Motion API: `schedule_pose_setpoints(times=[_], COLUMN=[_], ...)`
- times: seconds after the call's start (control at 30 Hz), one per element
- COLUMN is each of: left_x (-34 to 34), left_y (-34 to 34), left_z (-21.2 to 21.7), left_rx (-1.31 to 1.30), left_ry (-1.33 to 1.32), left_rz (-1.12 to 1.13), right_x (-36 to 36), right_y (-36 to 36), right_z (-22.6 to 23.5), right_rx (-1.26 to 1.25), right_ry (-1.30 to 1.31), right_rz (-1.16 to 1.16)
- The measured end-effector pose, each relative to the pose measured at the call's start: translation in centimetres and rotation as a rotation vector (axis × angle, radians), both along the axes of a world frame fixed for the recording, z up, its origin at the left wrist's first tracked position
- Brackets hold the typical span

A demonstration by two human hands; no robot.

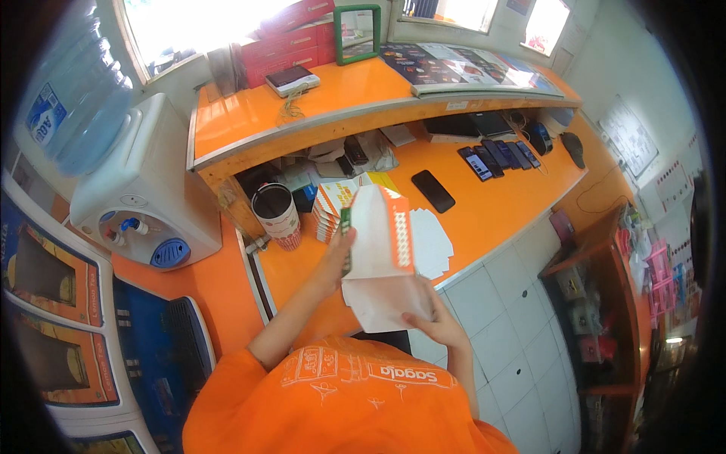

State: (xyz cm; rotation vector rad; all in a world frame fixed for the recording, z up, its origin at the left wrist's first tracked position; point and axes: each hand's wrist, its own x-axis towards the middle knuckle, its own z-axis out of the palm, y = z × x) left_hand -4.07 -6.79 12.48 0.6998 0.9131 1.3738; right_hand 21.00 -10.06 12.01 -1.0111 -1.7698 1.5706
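Note:
A partly folded paper food box (378,250), white inside with orange and green printed outer sides, is held up in front of my body. My left hand (338,261) grips its left side wall. My right hand (440,321) pinches the lower right corner of its open flap, thumb on the white inner face. Just beyond the box lies a pile of flat white box blanks (432,246) on the orange desk (393,170). Behind my left hand stands a stack of printed orange and white cartons (333,200), partly hidden by the held box.
A tall printed paper cup (278,219) stands left of the cartons. A black phone (433,191) lies on the desk, with several more phones (499,159) in a row farther right. A water dispenser (144,189) is at the left. A raised orange shelf (249,113) runs along the back.

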Motion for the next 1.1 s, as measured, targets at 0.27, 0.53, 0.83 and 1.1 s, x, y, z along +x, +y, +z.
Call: schedule_pose_setpoints(times=[0.27, 0.53, 0.83, 1.1], left_x=[-2.5, -6.6, -6.0, -7.0], left_y=[-0.9, 0.7, 10.8, 15.0], left_z=[0.9, 5.3, -1.5, -9.1], left_rx=[0.357, 0.837, 0.377, 0.262], left_ry=[0.257, 0.638, 1.407, 1.797], left_rz=[-0.615, -0.834, -0.091, -0.005], right_x=[-1.4, -5.0, -6.8, -10.9], right_y=[2.8, 10.3, 29.2, 33.2], right_z=[-5.4, -5.0, -3.8, -10.1], right_rx=[-0.975, -0.967, 0.159, 0.093], right_ry=[0.175, -0.082, -0.402, -0.451], right_rz=[0.343, 0.401, -0.152, -0.13])
